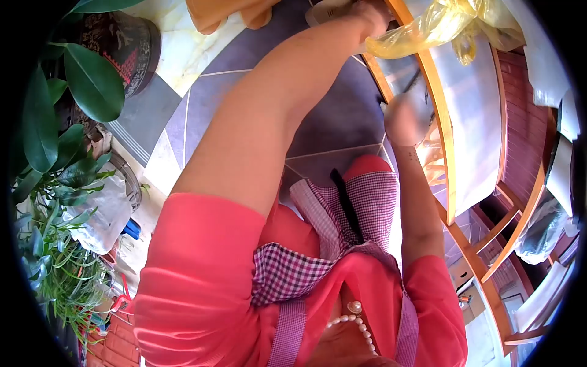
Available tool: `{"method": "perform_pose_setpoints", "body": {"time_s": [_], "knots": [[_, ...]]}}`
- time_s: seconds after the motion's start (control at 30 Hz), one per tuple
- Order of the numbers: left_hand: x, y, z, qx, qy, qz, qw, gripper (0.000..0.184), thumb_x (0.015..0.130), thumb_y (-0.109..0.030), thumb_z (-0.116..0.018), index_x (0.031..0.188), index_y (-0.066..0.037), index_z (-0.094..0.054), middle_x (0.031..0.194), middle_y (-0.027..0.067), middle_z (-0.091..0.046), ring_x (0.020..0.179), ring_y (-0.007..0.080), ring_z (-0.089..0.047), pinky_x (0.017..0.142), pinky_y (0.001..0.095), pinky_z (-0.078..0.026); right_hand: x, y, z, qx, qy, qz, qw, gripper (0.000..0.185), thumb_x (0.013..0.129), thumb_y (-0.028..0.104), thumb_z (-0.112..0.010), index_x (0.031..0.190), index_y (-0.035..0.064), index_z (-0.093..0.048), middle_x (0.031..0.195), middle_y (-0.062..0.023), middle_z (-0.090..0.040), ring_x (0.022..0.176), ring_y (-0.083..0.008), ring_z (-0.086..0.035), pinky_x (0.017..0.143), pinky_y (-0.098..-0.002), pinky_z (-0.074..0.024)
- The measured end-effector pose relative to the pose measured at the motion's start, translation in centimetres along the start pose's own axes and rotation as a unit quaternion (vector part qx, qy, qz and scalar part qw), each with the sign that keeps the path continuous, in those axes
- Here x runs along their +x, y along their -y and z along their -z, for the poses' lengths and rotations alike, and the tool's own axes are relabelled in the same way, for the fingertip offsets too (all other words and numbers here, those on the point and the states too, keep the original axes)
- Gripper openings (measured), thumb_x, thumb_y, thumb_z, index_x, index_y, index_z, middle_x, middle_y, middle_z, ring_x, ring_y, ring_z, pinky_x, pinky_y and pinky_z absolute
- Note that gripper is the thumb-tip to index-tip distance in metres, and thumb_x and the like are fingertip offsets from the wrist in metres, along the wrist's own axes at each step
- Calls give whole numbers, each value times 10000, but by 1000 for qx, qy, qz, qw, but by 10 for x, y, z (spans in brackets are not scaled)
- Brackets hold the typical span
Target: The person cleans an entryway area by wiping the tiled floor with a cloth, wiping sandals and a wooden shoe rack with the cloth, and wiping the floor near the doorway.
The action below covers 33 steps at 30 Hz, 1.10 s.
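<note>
My left arm reaches across to the top edge of the view, where my left hand (pixel 372 18) is beside a curved wooden frame (pixel 435 101). It is very near a yellow translucent plastic bag (pixel 428 33); its fingers are mostly hidden, and a grip on either is not visible. Lower down, my right hand (pixel 406 121) is by the same wooden frame, next to its pale, shiny panel (pixel 471 116). Motion blur smears its fingers, so whether it holds anything does not show. A thin dark item (pixel 416 79) lies just beyond it, too unclear to name.
Purple-grey floor tiles (pixel 336 116) lie between my arms. Leafy plants (pixel 92 79) and a dark patterned pot (pixel 137 52) stand at the left. Wooden shelving (pixel 520 214) with plastic-wrapped items (pixel 541 229) is at the right. My checkered apron (pixel 287 272) hangs over my lap.
</note>
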State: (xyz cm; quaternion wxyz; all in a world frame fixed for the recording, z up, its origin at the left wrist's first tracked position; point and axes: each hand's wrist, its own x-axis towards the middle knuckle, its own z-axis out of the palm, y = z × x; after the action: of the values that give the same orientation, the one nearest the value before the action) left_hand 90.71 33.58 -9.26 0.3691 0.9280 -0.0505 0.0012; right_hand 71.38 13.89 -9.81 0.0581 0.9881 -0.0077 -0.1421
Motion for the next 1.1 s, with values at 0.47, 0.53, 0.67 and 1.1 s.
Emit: {"method": "perform_pose_setpoints", "body": {"time_s": [0.47, 0.53, 0.67, 1.1], "knots": [[-94, 91, 87, -200, -57, -23, 978, 246, 849, -99, -552, 1081, -48, -615, 1048, 162, -630, 964, 275, -594, 836, 348, -459, 5, 8, 12, 15, 108, -96, 989, 566, 761, 181, -683, 1238, 122, -386, 1280, -164, -438, 1176, -381, -469, 913, -486, -469], [-109, 94, 82, -84, -133, -158, 975, 313, 842, -128, -567, 1144, -48, -581, 1117, 147, -599, 995, 298, -569, 858, 400, -471, -4, 21, 55, 45, 141, -86, 985, 551, 759, 176, -677, 1239, 126, -410, 1261, -170, -459, 1157, -360, -491, 913, -496, -459], [-162, 119, 82, -32, -146, -108, 983, 437, 856, -122, -575, 1278, -64, -481, 1258, 151, -514, 1086, 323, -509, 941, 407, -430, -34, 47, -21, 115, -137, -7, 984, 513, 729, 207, -702, 1167, 64, -478, 1163, -182, -521, 1037, -362, -556, 862, -509, -441], [-193, 173, 77, 4, 0, -100, 995, 321, 854, -161, -603, 1156, -59, -560, 1250, 146, -521, 1167, 352, -445, 1013, 429, -333, -64, 198, -21, 72, -83, 354, 929, 441, 816, 125, -523, 1256, 152, -542, 1391, -21, -414, 1295, -269, -349, 951, -441, -369]]}}
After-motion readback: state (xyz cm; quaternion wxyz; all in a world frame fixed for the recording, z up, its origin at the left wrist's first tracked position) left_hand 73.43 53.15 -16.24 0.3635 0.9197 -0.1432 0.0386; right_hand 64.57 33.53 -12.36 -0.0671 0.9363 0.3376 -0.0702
